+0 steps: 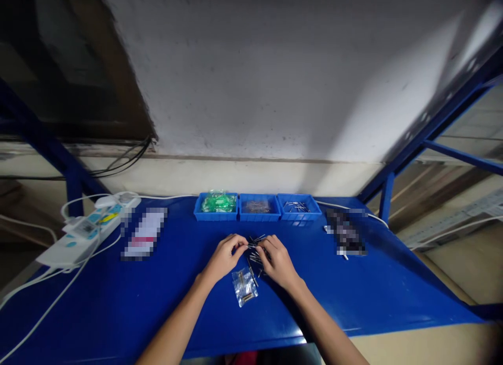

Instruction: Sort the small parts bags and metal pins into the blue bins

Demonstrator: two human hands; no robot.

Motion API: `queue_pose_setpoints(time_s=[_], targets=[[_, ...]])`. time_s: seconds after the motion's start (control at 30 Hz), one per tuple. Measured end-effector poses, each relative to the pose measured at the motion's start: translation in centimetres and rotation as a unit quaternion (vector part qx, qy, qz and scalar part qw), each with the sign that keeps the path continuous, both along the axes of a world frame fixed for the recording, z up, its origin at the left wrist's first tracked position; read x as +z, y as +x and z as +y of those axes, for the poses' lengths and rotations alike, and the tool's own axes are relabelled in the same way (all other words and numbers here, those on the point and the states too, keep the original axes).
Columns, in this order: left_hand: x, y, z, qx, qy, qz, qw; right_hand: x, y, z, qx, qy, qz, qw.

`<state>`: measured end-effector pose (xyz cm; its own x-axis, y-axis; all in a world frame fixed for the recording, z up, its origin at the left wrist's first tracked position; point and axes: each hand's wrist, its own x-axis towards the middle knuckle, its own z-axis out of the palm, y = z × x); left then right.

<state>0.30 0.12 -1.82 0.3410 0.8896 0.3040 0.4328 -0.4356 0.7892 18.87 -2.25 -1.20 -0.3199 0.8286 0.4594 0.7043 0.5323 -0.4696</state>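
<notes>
So the nearest thing on the blue desk [334, 302] is a small clear plastic bag [244, 287], lower middle of the frame, with some brass-looking pieces in it. Just past it, around the center, there's a loose pile of dark rods [255, 257] with both hands over it. The left hand [227, 255] has its thumb and index fingers pinched on one end of a thin dark rod [251, 245], and the right hand [277, 260] has its fingers clamped on the other end, knuckles up, partly covering the pile.

Off to the left there's a white power strip [57, 255] with cables, plus a pixelated pale item [145, 234]; a darker pixelated one [348, 231] sits right of center. Farther back, three blue bins stand in a row: green stuff in the left bin [216, 216], brownish bits in the middle bin [259, 217], silvery rods in the right bin [301, 216]. Behind everything, a grayish wall [255, 82].
</notes>
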Motion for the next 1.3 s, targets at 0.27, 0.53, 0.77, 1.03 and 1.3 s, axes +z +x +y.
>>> queue_pose_setpoints(time_s=[0.27,0.53,0.77,1.03,1.3], targets=[[-0.7,-0.4,0.4,0.003,-0.024,0.034,0.999,-0.5,6.6,-1.5,-0.243,0.055,-0.020,0.968],[-0.9,-0.1,0.6,0.004,-0.023,0.065,0.998,-3.9,17.1,-4.7,-0.489,0.019,-0.171,0.855],[-0.8,-0.3,0.6,0.011,-0.024,0.066,0.997,-3.7,16.6,-3.8,-0.498,0.035,-0.111,0.859],[-0.5,-0.1,0.5,0.000,-0.024,0.072,0.997,-3.9,16.6,-3.0,-0.477,-0.014,-0.129,0.869],[-0.3,-0.2,0.4,-0.003,-0.023,0.072,0.997,-4.6,16.6,-1.7,-0.410,-0.050,-0.092,0.906]])
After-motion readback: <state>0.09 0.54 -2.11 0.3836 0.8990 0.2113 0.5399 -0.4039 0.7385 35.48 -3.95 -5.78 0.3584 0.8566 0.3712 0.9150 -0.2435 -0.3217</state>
